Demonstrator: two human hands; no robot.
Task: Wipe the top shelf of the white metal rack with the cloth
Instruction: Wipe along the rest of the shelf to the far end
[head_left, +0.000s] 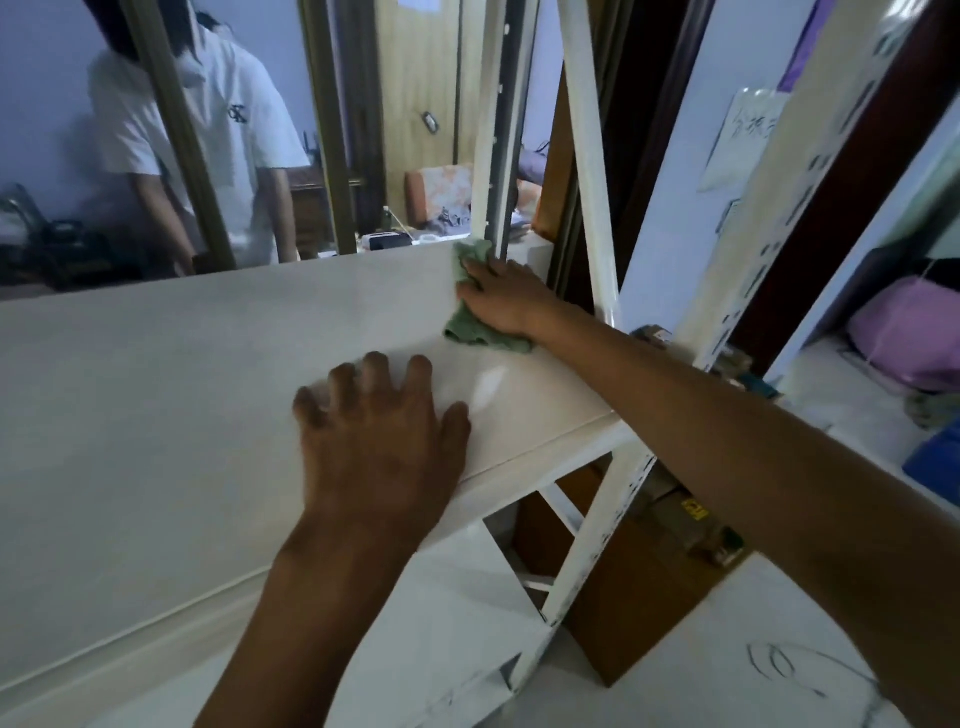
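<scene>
The right hand (501, 299) lies flat and palm down on a green cloth (470, 317), fingers stretched toward the far side and pressing the cloth onto the top shelf (182, 395) of the white rack; it is pressing rather than gripping, with the fingers nearly straight. The cloth is crumpled, and it sits at the far right corner of the shelf, with its far end bunched up against the upright post (498, 135) there and its near end sticking out from under the wrist. The right forearm reaches in from the near right, crossing over the shelf's right edge. The left hand (382, 441) rests palm down on the bare shelf surface, nearer and a little to the left of the cloth, its 4 fingers spread and slightly curled and the thumb held out to the right; it holds nothing. The 2 hands are apart and do not touch each other. Another white post (589, 156) leans just to the right of the cloth. Beyond the far left edge of the shelf stands a person in a white shirt (208, 130).
</scene>
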